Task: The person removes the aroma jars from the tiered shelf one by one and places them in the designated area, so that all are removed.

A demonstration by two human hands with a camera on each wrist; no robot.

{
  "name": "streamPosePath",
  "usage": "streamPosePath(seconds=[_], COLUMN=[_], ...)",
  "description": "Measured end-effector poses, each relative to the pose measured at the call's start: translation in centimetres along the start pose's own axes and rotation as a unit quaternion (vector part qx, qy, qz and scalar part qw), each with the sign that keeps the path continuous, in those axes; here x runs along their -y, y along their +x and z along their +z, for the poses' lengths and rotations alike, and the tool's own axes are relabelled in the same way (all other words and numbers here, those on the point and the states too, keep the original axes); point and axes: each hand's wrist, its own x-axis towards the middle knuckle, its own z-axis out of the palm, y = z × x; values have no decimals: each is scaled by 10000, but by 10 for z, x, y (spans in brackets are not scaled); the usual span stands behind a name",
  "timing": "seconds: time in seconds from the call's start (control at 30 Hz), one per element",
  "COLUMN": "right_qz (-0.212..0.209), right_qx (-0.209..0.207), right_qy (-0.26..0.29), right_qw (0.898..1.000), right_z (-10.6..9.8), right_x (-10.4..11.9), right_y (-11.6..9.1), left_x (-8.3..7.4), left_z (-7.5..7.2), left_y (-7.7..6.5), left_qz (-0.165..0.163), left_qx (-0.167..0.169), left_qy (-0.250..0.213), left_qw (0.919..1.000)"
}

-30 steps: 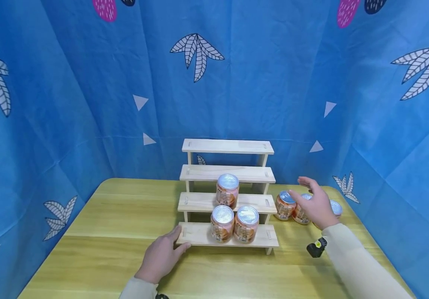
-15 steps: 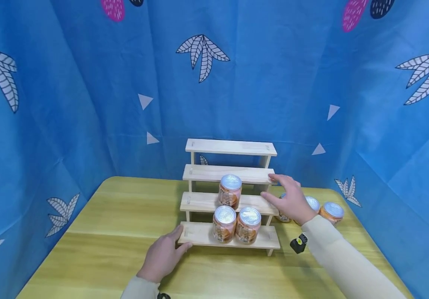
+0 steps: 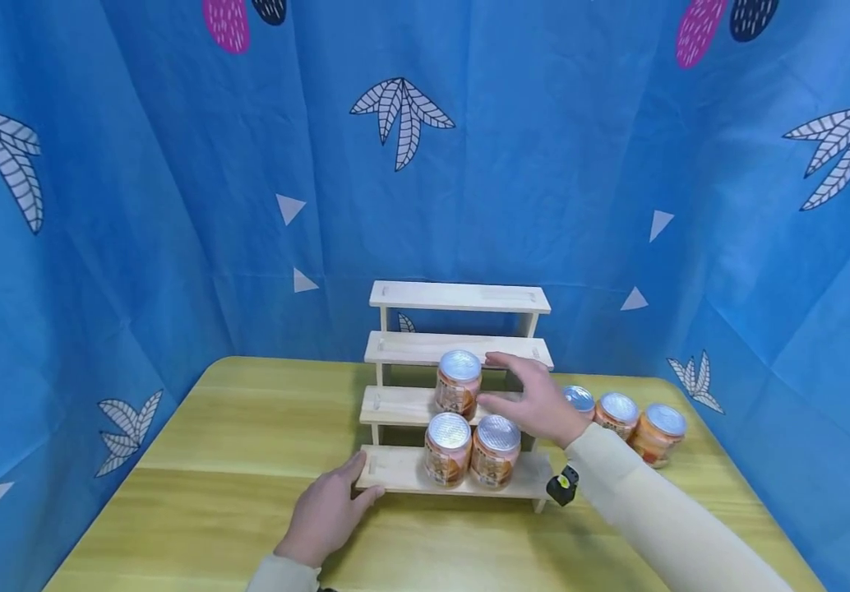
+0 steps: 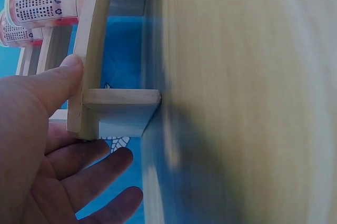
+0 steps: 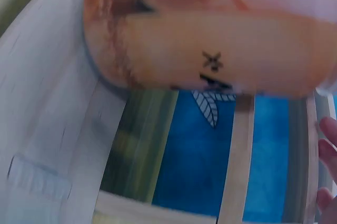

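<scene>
A pale wooden stepped display stand (image 3: 403,469) stands on the table, several boards high. In the head view my left hand (image 3: 330,508) is at the left end of its lowest board. The left wrist view shows the thumb (image 4: 66,74) on the board's edge and the index finger behind its end, pinching it. Two silver-lidded jars with orange-pink labels, the left jar (image 3: 447,452) and the right jar (image 3: 494,459), sit upright on the lowest board. Another jar (image 3: 456,393) sits one board higher. My right hand (image 3: 539,403) reaches beside it, fingers spread, holding nothing; contact is unclear.
To the right of the stand, a row of similar jars (image 3: 658,436) stands on the wooden table (image 3: 247,436), one partly behind my right hand. A blue patterned curtain (image 3: 543,164) hangs behind and along both sides.
My right hand has moved left from above the jars on the table to beside the jar on the second board. The left hand stays at the stand's corner. The head view shifted slightly.
</scene>
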Motion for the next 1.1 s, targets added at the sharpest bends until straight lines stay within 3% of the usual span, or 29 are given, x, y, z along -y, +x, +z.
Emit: streamPosePath(seconds=[0.33, 0.63, 0.87, 1.1], right_qz=[93, 465, 279, 516], right_qx=[260, 325, 272, 596], right_qy=[-273, -70, -106, -217], right_qw=[9992, 9984, 9992, 9967], right_z=[7, 12, 11, 12], right_x=[10, 14, 14, 21], right_y=[15, 20, 22, 28], left_x=[5, 6, 4, 4], left_z=[4, 4, 3, 4], left_y=[4, 2, 4, 1], left_qz=[67, 48, 145, 84], left_qx=[-159, -61, -89, -130], left_qy=[30, 28, 53, 65], left_qw=[9998, 10000, 9998, 9999])
